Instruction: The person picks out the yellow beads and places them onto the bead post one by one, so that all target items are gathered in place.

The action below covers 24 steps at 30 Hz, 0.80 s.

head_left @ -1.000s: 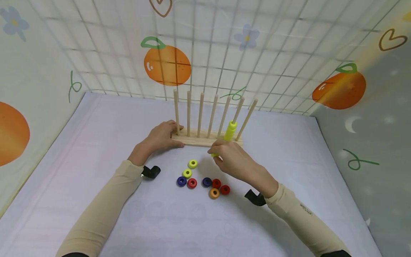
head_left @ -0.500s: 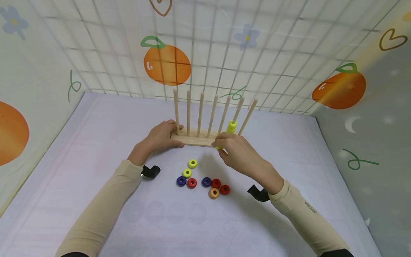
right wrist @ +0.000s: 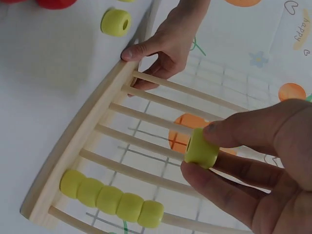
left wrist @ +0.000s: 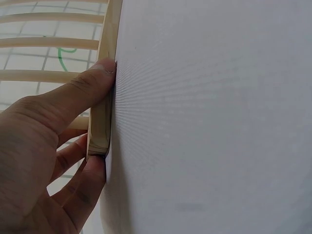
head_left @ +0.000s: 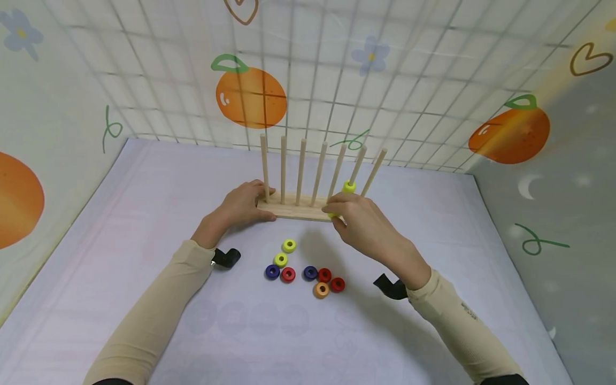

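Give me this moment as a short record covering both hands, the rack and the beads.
Left hand: grips one end of the wooden rack
Right hand: pinches a yellow bead, apart from the stacked ones
Pegs: seven
Loaded peg: second from the right end, five stacked yellow beads
Loose on the pale cloth: two yellow beads, two blue beads, three red beads, one orange bead

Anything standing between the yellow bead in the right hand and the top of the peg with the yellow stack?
Nothing visible does: the peg is bare above its yellow stack. The yellow bead, pinched by the right hand, is below the peg's tip, so it would probably need lifting.
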{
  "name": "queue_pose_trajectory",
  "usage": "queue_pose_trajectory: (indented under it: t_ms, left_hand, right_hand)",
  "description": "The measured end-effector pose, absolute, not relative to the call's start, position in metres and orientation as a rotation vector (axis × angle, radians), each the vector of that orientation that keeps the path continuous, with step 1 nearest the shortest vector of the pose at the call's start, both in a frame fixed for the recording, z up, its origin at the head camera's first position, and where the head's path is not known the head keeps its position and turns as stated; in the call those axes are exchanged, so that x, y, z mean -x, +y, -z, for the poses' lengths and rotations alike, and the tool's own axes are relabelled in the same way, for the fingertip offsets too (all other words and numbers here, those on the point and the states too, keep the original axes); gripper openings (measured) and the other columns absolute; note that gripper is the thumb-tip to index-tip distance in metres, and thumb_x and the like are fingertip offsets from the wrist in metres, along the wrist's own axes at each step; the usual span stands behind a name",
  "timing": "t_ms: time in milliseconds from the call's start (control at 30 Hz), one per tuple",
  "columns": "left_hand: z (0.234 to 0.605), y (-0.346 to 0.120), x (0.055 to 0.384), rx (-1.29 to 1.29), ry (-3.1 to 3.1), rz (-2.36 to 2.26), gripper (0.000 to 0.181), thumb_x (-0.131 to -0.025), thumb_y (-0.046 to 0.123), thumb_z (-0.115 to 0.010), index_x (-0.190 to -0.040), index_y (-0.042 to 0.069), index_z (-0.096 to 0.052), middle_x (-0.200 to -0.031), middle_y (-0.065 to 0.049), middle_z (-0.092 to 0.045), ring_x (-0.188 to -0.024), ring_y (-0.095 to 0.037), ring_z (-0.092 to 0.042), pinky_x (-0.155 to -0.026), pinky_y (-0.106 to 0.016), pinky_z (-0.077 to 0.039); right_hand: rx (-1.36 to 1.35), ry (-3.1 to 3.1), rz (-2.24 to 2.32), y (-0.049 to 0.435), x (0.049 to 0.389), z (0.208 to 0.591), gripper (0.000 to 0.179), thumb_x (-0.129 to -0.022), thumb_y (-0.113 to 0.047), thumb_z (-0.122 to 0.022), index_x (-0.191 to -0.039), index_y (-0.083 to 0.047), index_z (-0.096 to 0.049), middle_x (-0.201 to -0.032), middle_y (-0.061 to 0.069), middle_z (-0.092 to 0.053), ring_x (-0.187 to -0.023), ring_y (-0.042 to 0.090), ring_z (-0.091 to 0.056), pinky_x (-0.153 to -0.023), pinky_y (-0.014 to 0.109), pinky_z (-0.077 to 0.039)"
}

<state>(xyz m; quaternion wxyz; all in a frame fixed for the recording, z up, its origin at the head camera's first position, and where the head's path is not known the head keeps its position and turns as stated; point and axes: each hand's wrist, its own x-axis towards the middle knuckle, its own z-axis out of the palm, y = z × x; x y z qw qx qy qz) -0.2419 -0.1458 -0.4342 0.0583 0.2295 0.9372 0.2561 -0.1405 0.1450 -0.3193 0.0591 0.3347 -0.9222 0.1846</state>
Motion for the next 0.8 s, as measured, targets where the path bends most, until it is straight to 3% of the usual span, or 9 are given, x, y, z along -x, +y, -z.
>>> queue_pose_trajectory:
  t_ms: [367, 800]
  left_hand:
    - [0.432, -0.146, 0.241, -0.704, 2.848, -0.772, 0.072, -0.078, 0.041, -0.086, -0.136, 0.007, -0.062, -0.133, -0.011, -0.058, -0.105, -0.027, -0.053, -0.082, -0.043, -0.043]
    - [0.433, -0.146, 0.241, -0.706, 2.848, -0.77, 0.071, -0.077, 0.04, -0.086, -0.135, 0.006, -0.063, -0.133, -0.01, -0.058, -0.101, -0.026, -0.052, -0.081, -0.041, -0.043]
  right_hand:
    - [-0.995, -2.733, -0.573, 0.153, 0.145, 0.308, 0.026, -0.085, 0.009, -0.068, -0.108, -0.001, -0.076, -0.109, 0.011, -0.072, -0.105, 0.028, -0.066, -0.085, 0.042, -0.053]
    - [-0.933, -2.701, -0.544, 0.16, 0.147, 0.296, 0.027, -0.086, 0.007, -0.068, -0.111, -0.001, -0.075, -0.114, 0.013, -0.07, -0.103, 0.03, -0.066, -0.077, 0.041, -0.054]
